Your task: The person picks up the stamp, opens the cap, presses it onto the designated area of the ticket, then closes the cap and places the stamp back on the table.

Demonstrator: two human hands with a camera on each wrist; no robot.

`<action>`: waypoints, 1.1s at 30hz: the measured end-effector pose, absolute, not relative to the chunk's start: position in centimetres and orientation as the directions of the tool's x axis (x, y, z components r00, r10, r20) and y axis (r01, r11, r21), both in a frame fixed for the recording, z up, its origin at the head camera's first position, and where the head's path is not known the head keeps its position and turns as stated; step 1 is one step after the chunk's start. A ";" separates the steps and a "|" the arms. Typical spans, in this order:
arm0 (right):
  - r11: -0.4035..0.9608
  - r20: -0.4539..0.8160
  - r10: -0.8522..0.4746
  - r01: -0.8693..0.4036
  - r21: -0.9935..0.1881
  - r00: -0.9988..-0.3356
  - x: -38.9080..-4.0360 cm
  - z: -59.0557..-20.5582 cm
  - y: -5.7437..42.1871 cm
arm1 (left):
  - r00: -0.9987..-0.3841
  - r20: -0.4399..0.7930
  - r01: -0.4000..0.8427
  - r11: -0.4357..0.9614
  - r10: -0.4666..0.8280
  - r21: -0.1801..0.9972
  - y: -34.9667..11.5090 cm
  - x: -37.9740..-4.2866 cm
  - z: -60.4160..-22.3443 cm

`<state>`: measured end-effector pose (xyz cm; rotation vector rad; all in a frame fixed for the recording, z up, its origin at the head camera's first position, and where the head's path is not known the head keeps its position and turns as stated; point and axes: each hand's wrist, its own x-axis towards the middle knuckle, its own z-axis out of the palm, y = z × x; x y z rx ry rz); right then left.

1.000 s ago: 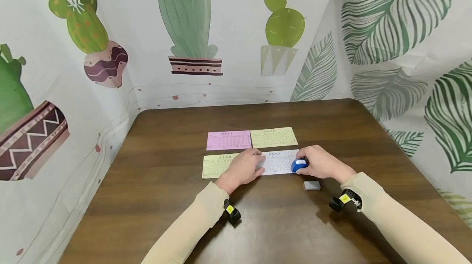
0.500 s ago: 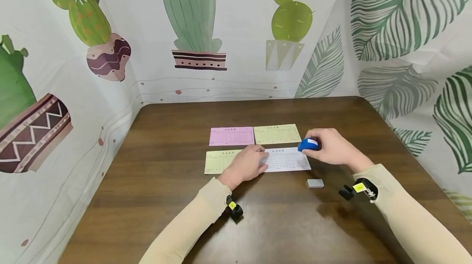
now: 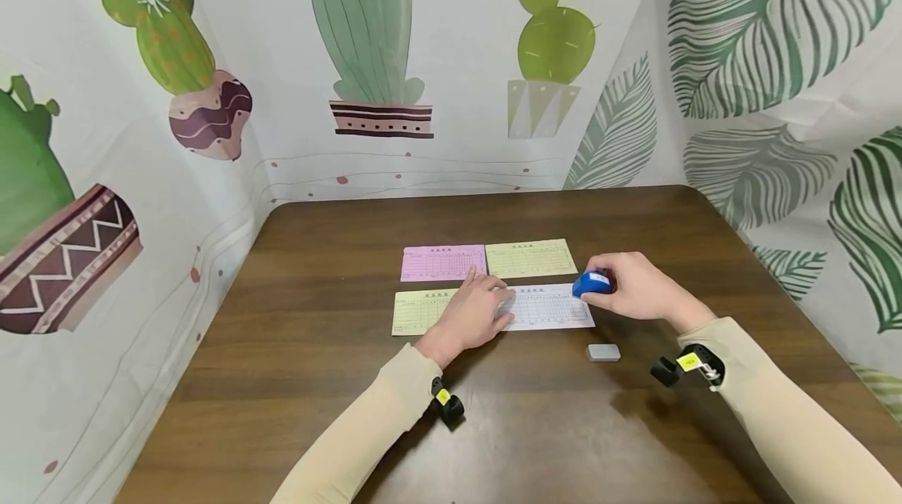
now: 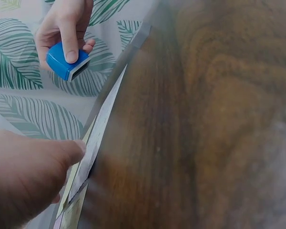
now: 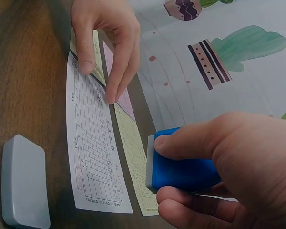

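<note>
My right hand (image 3: pixel 640 286) pinches a blue stamp (image 3: pixel 590 282) between thumb and fingers. It holds the stamp raised above the table by the upper right corner of a white printed slip (image 3: pixel 548 312). In the right wrist view, the stamp (image 5: pixel 183 164) is tilted, its grey-edged face turned toward the slips, and faint red marks show on the white slip (image 5: pixel 93 143). My left hand (image 3: pixel 472 312) rests with extended fingers on the left end of that slip, where it meets a yellow slip (image 3: pixel 419 312). A grey cap-like block (image 3: pixel 603 352) lies below the white slip's right end.
Behind the white slip lie a pink slip (image 3: pixel 440 263) and another yellow slip (image 3: pixel 532 258), forming two rows. All are on a dark brown wooden table (image 3: pixel 296 379). A cloth printed with cacti and leaves (image 3: pixel 465 167) hangs around the table's far edges.
My right hand has lifted the blue stamp off the white slip's right end, moved it up and right, then lowered it slightly. My left hand stays on the slip. The head view has shifted slightly.
</note>
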<state>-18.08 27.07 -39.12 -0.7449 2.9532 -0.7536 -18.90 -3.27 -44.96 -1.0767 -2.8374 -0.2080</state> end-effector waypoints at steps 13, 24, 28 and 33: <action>0.781 0.105 -0.443 -0.440 -0.443 -0.891 -18.0 -38.9 27.6 | -0.718 0.131 0.696 0.710 0.684 0.111 -2.4 -18.5 -44.4; 0.799 0.118 -0.433 -0.441 -0.410 -0.894 -17.6 -39.1 28.6 | -0.684 0.161 0.730 0.670 0.712 0.134 -0.3 -17.7 -44.2; 0.808 0.144 -0.428 -0.450 -0.381 -0.892 -17.3 -39.1 29.4 | -0.634 0.219 0.773 0.616 0.741 0.155 1.3 -17.1 -44.2; 0.816 0.174 -0.413 -0.449 -0.364 -0.894 -16.9 -38.9 30.5 | -0.546 0.280 0.838 0.515 0.790 0.181 3.9 -16.2 -44.1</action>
